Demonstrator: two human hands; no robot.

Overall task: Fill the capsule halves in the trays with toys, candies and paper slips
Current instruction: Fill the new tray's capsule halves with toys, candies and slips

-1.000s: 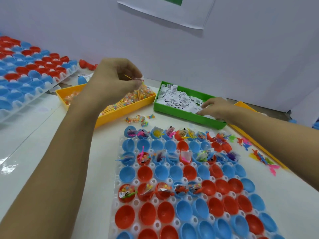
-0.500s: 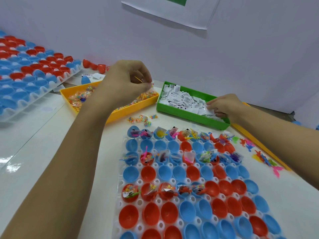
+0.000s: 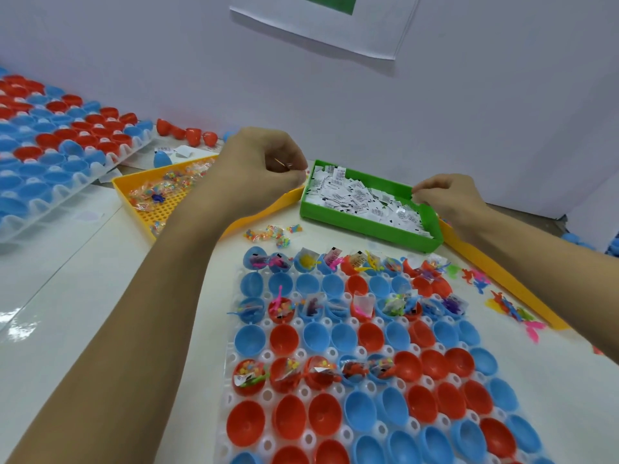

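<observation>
- The green tray (image 3: 368, 226) holds white paper slips (image 3: 361, 199) with black print.
- Left of the green tray, a yellow tray (image 3: 140, 209) with a gridded floor holds multicoloured candy packets (image 3: 167, 185).
- In front of the green tray, a white tray (image 3: 264, 395) carries red and blue capsule halves (image 3: 335, 336).
- Right of the green tray lie pink, orange and green toys (image 3: 509, 303).

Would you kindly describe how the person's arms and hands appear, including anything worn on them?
Both forearms are bare right up to the frame edges, with no sleeves showing. The left hand and the right hand wear no gloves, and no rings, watch, bracelet or markings are visible on either. The nails are too small to judge.
</observation>
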